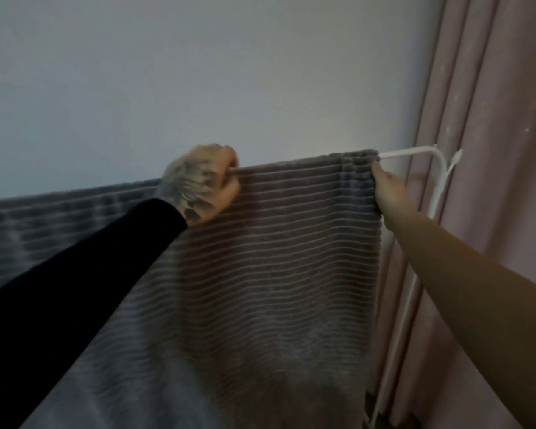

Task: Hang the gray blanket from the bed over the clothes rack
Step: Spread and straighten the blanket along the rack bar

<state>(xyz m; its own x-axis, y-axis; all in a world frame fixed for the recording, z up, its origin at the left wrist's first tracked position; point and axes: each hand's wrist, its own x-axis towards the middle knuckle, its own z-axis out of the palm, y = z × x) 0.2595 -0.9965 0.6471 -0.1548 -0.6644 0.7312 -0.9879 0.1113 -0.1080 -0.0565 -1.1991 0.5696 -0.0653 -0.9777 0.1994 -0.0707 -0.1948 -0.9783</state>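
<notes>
The gray ribbed blanket (279, 258) hangs draped over the top bar of a white clothes rack (415, 151), covering most of the bar. Only the rack's right end and its bent upright show. My left hand (198, 184), in a black sleeve, is closed on the blanket's top fold at the middle of the bar. My right hand (387, 188), bare-armed, pinches the blanket's right edge just below the bar, where the fabric bunches a little.
A plain pale wall (198, 72) lies close behind the rack. A pink curtain (492, 150) hangs on the right, directly behind the rack's upright. The blanket's lower part fills the bottom of the view.
</notes>
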